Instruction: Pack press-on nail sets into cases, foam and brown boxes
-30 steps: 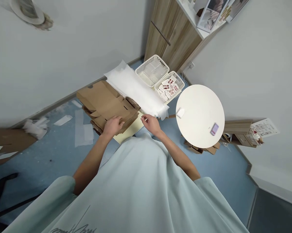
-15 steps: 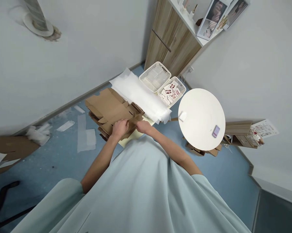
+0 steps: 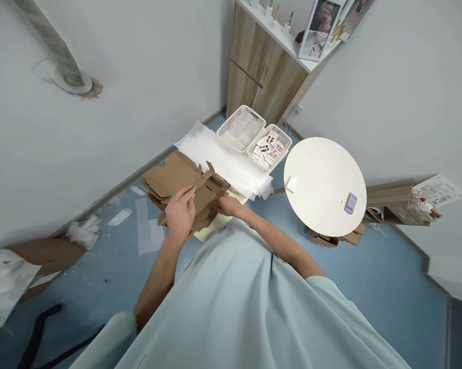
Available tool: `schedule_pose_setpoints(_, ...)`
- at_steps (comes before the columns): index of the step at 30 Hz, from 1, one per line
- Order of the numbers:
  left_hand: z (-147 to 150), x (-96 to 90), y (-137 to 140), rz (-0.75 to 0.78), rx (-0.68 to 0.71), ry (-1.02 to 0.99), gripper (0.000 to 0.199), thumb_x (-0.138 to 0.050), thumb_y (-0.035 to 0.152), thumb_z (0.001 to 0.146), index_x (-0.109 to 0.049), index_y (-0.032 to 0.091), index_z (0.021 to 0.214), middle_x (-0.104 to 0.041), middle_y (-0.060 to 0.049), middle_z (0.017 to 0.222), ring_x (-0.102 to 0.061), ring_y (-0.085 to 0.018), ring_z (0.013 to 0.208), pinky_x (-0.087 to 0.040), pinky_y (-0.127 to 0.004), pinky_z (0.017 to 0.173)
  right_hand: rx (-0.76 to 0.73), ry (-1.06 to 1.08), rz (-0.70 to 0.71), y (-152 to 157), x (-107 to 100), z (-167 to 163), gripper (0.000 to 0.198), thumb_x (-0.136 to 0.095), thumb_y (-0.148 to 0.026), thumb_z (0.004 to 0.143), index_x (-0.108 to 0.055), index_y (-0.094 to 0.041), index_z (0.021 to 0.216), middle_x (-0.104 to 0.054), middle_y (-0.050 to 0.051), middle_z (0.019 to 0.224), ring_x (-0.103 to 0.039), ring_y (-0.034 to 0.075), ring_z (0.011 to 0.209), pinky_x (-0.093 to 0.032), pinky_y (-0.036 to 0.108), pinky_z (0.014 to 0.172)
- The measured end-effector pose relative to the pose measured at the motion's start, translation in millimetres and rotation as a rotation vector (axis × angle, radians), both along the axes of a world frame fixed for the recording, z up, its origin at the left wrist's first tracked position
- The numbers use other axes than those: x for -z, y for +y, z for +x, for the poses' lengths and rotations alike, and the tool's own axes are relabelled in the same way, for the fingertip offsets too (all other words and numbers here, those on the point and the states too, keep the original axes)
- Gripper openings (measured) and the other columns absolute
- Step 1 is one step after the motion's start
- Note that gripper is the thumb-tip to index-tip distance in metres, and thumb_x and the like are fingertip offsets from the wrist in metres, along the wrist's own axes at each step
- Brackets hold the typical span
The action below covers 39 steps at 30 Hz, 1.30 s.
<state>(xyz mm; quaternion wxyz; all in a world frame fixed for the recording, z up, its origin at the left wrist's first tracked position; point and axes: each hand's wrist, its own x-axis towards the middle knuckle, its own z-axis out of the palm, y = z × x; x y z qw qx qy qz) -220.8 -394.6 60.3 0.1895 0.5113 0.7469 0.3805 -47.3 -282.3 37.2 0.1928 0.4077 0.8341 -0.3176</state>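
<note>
A stack of flattened brown cardboard boxes (image 3: 173, 174) lies in front of me, with cut flaps and folded edges. At its near right edge, my right hand (image 3: 228, 206) is closed on the folded cardboard, its fingertips partly hidden. Over the near left part of the stack is my left hand (image 3: 180, 210), with its fingers loosely stretched and nothing visible in them. A narrow cardboard flap (image 3: 207, 171) sticks up beyond the hands. Under the stack, a pale yellow surface (image 3: 215, 225) shows.
White foam sheets (image 3: 223, 159) lie behind the cardboard. Beyond them stand two white baskets (image 3: 241, 128), one with small printed cards. A round white table (image 3: 323, 179) is at the right. Paper scraps (image 3: 120, 217) litter the blue floor, left. A black chair leg (image 3: 38, 333) shows lower left.
My left hand has come away from the right hand, back and left, and its fingers have loosened. A flap now stands up on the cardboard. My right hand stays at the edge.
</note>
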Motion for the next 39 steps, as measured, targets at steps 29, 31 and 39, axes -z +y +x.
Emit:
schedule_pose_setpoints(29, 429.4, 37.4, 205.9, 0.328, 1.237, 0.253, 0.060, -0.037, 0.003, 0.110, -0.069, 0.027, 0.155, -0.068, -0.011, 0.161, -0.049, -0.026, 0.164, -0.055, -0.053, 0.128, 1.544, 0.703, 0.310, 49.3, -43.8, 532.5, 0.027, -0.064, -0.050, 0.080, -0.067, -0.024, 0.072, -0.063, -0.001, 0.065, -0.049, 0.017, 0.062, -0.040, 0.030, 0.061)
schedule_pose_setpoints(31, 470.8, 67.0, 215.1, 0.311, 1.334, 0.267, 0.058, -0.039, 0.002, 0.110, -0.069, 0.024, 0.154, -0.068, -0.014, 0.161, -0.048, -0.027, 0.165, -0.052, -0.056, 0.130, 1.588, 0.688, 0.272, 45.2, -19.4, 569.9, 0.028, -0.064, -0.052, 0.080, -0.066, -0.025, 0.072, -0.063, -0.002, 0.066, -0.048, 0.016, 0.062, -0.041, 0.029, 0.063)
schedule_pose_setpoints(39, 566.9, 167.7, 231.3, -0.002, 1.511, 0.346, 0.051, -0.046, 0.006, 0.107, -0.076, 0.025, 0.145, -0.071, -0.014, 0.157, -0.059, -0.028, 0.158, -0.051, -0.057, 0.130, 1.693, 0.512, 0.194, 26.7, 83.8, 640.3, 0.036, -0.059, -0.058, 0.088, -0.064, -0.026, 0.075, -0.076, 0.002, 0.080, -0.062, 0.018, 0.066, -0.053, 0.029, 0.070)
